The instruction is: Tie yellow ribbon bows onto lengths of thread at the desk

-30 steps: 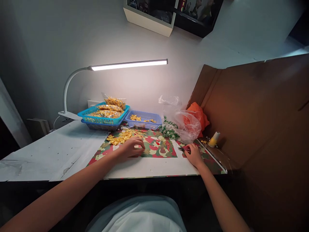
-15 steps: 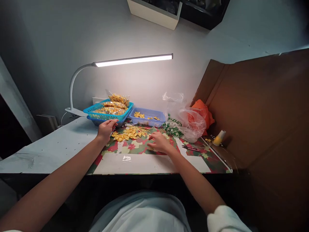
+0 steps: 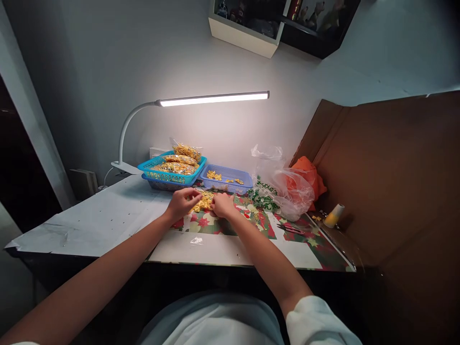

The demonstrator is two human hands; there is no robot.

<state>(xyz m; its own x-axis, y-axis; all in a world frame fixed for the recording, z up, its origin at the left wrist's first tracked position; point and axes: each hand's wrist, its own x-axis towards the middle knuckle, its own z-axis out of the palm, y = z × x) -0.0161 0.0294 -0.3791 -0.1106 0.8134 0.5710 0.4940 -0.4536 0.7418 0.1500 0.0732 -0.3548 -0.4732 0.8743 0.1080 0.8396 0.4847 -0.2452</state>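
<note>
Across the bench (image 3: pixel 89 225), left hand (image 3: pixel 179 205) and right hand (image 3: pixel 223 206) have drawn together beside the yellow pieces (image 3: pixel 201 204), fingers (image 3: pixel 192 192) curled; whether gripping, I can't tell.

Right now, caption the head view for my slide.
Left hand and right hand at loose yellow bow-like pieces, a gooseneck lamp glowing above the turquoise basket.

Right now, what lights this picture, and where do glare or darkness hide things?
Head view: the lit lamp brightens the wall behind; glare whitens a shiny scrap on the table in the head view; also in the head view, it is nearly black below, and the left hand and right hand by the yellow pieces show too small to tell their grip.
</note>
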